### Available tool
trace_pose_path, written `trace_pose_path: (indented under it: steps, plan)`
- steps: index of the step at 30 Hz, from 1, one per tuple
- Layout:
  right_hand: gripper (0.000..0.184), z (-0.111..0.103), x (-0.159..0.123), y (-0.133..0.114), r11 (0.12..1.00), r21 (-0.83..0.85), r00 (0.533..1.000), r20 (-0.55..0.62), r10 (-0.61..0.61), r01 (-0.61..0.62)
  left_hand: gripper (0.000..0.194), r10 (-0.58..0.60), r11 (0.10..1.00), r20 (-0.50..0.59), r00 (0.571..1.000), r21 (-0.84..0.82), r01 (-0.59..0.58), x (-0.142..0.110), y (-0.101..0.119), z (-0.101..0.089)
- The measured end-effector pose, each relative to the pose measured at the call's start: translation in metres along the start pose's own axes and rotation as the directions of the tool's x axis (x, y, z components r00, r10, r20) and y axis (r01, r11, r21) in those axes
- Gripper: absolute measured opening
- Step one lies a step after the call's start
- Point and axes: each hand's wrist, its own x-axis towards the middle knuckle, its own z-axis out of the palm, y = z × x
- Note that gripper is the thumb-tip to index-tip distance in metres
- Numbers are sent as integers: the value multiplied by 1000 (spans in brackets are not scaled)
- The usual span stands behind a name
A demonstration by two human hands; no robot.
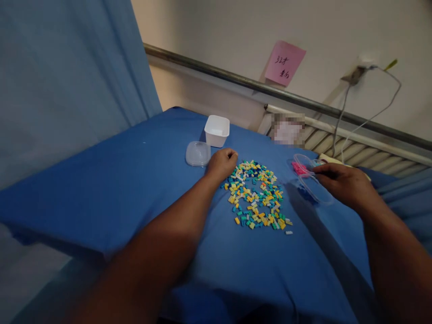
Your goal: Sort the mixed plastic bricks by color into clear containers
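My left hand (222,164) is closed in a fist at the upper left edge of a spread pile of small toy building bricks (257,194), mostly yellow, teal, green and white. Whatever its fingers hold is hidden. On the right, my right hand (346,181) has its fingers pinched together beside small clear plastic containers. What lies between its fingertips cannot be made out. Pink bricks (299,168) fill one container, and dark blue bricks (307,195) show in a nearer one. A clear round lid (319,191) tilts just under the right fingers.
A white square tub (217,130) stands behind my left hand, with its clear lid (198,154) beside it. Blue cloth (135,184) covers the table. Behind are a metal rail (216,69), a radiator (320,137), a hanging cable (367,119) and a pink note (285,63). A curtain (67,76) hangs left.
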Motion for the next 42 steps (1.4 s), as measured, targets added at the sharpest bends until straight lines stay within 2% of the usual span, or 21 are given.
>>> trace_pose_path:
  steps: [2, 4, 6, 8, 9, 11, 13, 14, 17, 20, 22, 24, 28, 30, 32, 34, 36, 38, 40, 42]
  plan:
    - [28, -8, -1, 19, 996, -94, 997, 82, 6, 1, 23, -2, 1000, -7, 1000, 1, 2, 0, 1, -1]
    - [30, -7, -5, 22, 986, -156, 989, 147, -32, 56, 23, -7, 1000, -3, 1000, -2, 7, 0, 3, -2]
    - [31, 2, -9, 9, 977, -169, 984, 143, -105, 129, 22, -15, 1000, 4, 1000, -1, 15, 0, 4, -3]
    - [28, 16, -12, -14, 967, -103, 966, 140, -219, 234, 22, -20, 1000, 6, 1000, 3, 20, 0, 5, -4]
    - [27, 23, -13, -26, 946, -22, 931, 186, -313, 322, 22, -19, 1000, 4, 1000, 4, 19, 0, 5, -4]
    - [30, 39, -12, -48, 870, 87, 799, 361, -481, 485, 22, -14, 1000, -2, 1000, -2, 14, 0, 4, -4]
    - [32, 51, -10, -60, 838, 82, 734, 440, -516, 540, 22, -7, 1000, -5, 1000, -16, 7, 0, 3, -3]
    - [33, 56, -8, -63, 835, 67, 726, 461, -511, 546, 22, -3, 1000, -3, 1000, -21, 3, 0, 2, -2]
    - [31, 60, -5, -64, 848, 44, 724, 498, -477, 528, 23, 6, 1000, 1, 1000, -18, -6, 1, 1, -1]
    - [25, 55, -6, -67, 859, 33, 728, 516, -453, 511, 23, 3, 1000, -4, 1000, -8, -3, 2, 0, 1]
    - [21, 49, -9, -69, 882, 27, 764, 488, -423, 471, 23, 2, 1000, -7, 1000, -4, -2, 2, 1, 1]
    - [21, 39, -13, -64, 913, 15, 825, 423, -375, 408, 23, 3, 1000, -7, 1000, -6, -4, 1, 1, 0]
    - [28, 13, -18, -28, 959, -121, 951, 213, -226, 255, 23, -1, 1000, -6, 1000, -22, 1, 1, 1, 0]
    - [29, 2, -16, -1, 955, -229, 972, 177, -151, 190, 23, -5, 999, -11, 1000, -35, 5, 2, 0, 0]
    - [32, -5, -14, 19, 929, -328, 974, 196, -111, 171, 22, -20, 997, -25, 999, -75, 19, 4, -1, 0]
    - [38, -4, -11, 22, 911, -364, 972, 196, -130, 195, 21, -64, 986, -43, 997, -154, 57, 7, -2, 2]
    - [42, 6, -9, 6, 922, -300, 964, 173, -201, 246, 21, -128, 962, -61, 990, -250, 109, 10, -2, 3]
    - [42, 23, -8, -29, 940, -140, 941, 183, -285, 312, 27, -190, 930, -76, 979, -334, 154, 12, -3, 4]
    - [42, 46, -6, -74, 912, -8, 881, 263, -393, 410, 35, -220, 899, -77, 972, -403, 172, 12, -2, 4]
    - [45, 73, -4, -119, 852, 95, 799, 306, -518, 516, 45, -230, 872, -68, 971, -457, 175, 11, 0, 2]
